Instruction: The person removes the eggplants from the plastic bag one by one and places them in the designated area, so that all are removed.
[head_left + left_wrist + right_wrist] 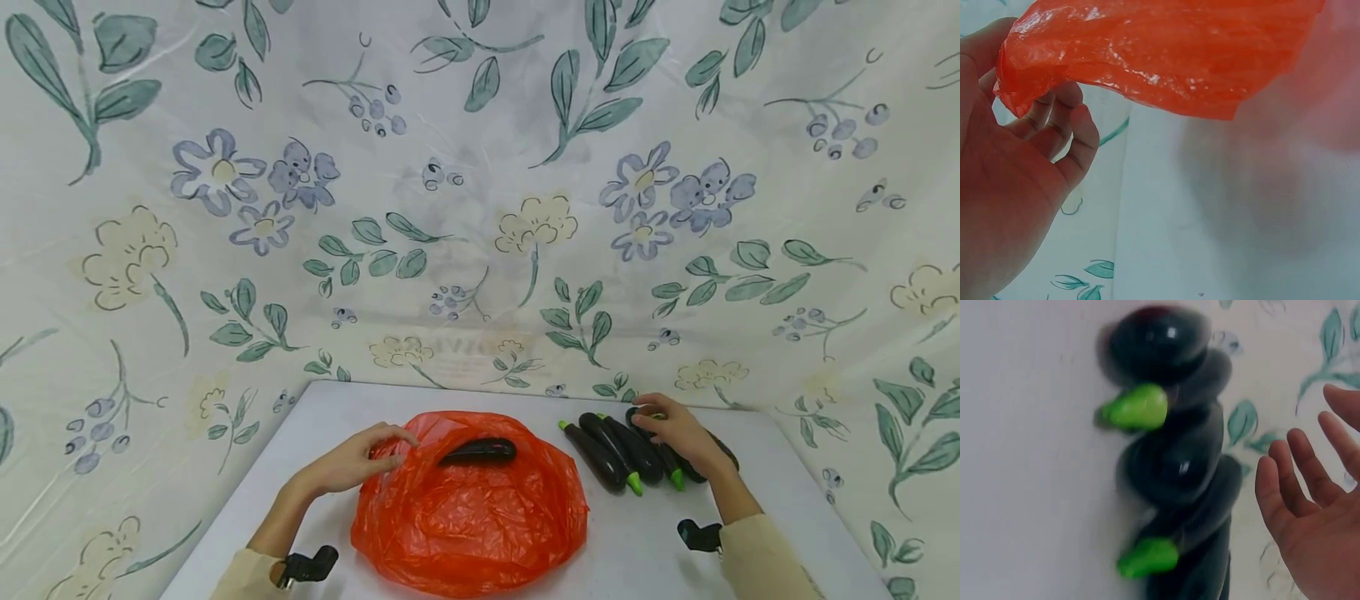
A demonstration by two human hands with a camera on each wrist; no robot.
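Observation:
A red plastic bag (480, 521) lies spread wide on the table, with one dark eggplant (480, 451) inside it near the far side. My left hand (352, 460) holds the bag's left rim; in the left wrist view the crinkled edge (1022, 75) passes between thumb and bent fingers. To the right of the bag, several glossy eggplants (592, 457) lie side by side in a row, some with bright green stem ends (1147, 557) facing me. Above the right part of that row hovers my right hand (686, 437), fingers loosely spread and nothing in them.
A white tabletop (637, 550) carries everything. Behind and at both sides hangs a floral-patterned sheet (465, 275). Each wrist wears a small black camera (311, 565).

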